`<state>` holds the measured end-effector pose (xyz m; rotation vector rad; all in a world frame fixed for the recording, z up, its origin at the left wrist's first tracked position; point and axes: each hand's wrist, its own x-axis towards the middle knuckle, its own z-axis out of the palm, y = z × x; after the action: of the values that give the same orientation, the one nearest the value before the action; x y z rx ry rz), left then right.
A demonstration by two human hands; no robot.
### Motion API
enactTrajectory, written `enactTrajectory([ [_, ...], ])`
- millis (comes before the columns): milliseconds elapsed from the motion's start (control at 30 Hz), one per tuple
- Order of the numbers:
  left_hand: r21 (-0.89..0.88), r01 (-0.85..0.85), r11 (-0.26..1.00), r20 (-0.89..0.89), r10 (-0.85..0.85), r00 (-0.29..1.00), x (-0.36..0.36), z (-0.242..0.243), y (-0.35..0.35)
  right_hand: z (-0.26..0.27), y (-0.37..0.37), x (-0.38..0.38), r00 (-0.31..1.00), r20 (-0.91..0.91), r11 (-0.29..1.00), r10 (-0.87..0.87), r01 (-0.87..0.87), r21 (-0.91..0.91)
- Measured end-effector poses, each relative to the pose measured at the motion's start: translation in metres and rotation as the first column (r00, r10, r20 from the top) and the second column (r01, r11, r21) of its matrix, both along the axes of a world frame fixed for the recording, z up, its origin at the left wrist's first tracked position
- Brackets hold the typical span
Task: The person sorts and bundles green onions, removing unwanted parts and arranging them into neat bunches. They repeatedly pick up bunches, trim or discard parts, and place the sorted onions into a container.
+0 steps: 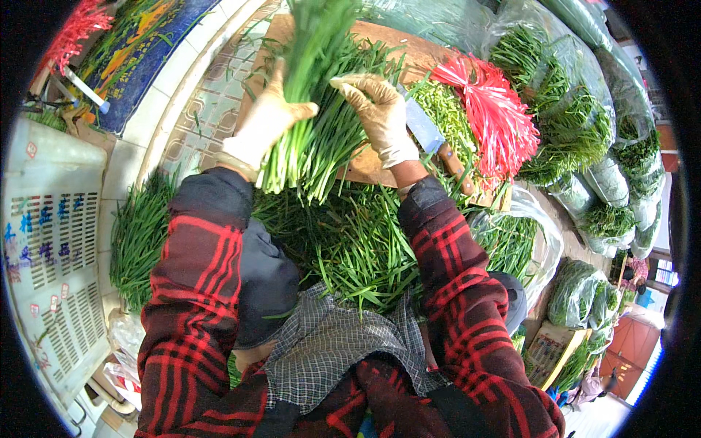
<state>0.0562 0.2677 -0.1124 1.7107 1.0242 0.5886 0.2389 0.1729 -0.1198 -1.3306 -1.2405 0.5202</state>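
My left hand (268,123), in a pale glove, is around a bunch of garlic chives (320,33), with the thumb across its front. The leaves point away from me and are blurred at the top. More garlic chives (337,137) lie beside this bunch on a wooden board (369,164), cut ends towards me. Just right of them is my gloved right hand (380,112), its fingers curled and thumb and fingertips close together. Whether anything thin is between them is unclear. A cleaver (430,128) with a wooden handle rests beside that hand, its blade partly hidden.
Trimmed stem ends (446,104) and a bundle of red plastic ties (495,117) lie on the board's right side. Loose chives (361,241) cover my lap area. Bagged greens (569,120) stand at right, a plastic crate (55,219) at left. People are in the far right background.
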Motion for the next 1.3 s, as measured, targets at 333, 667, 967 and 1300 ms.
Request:
enactTrajectory([
  [333, 0.156, 0.171, 0.973, -0.727, -0.005, 0.687, 0.037, 0.003, -0.023, 0.066, -0.042, -0.012, 0.885, -0.463, 0.998, -0.05, 0.057, 0.001],
  [667, 0.151, 0.142, 0.978, -0.652, -0.01, 0.758, 0.031, 0.003, -0.02, 0.057, -0.102, -0.009, 0.889, -0.449, 0.97, -0.091, -0.024, -0.243],
  [967, 0.058, 0.064, 0.996, -0.399, -0.035, 0.916, 0.017, -0.024, 0.009, 0.022, -0.17, -0.006, 0.83, -0.43, 0.899, -0.356, 0.43, 0.085],
  [1300, -0.096, -0.034, 0.995, -0.055, 0.029, 0.998, 0.012, -0.022, -0.007, -0.024, -0.176, -0.061, 0.984, 0.102, 0.741, -0.147, 0.178, -0.647],
])
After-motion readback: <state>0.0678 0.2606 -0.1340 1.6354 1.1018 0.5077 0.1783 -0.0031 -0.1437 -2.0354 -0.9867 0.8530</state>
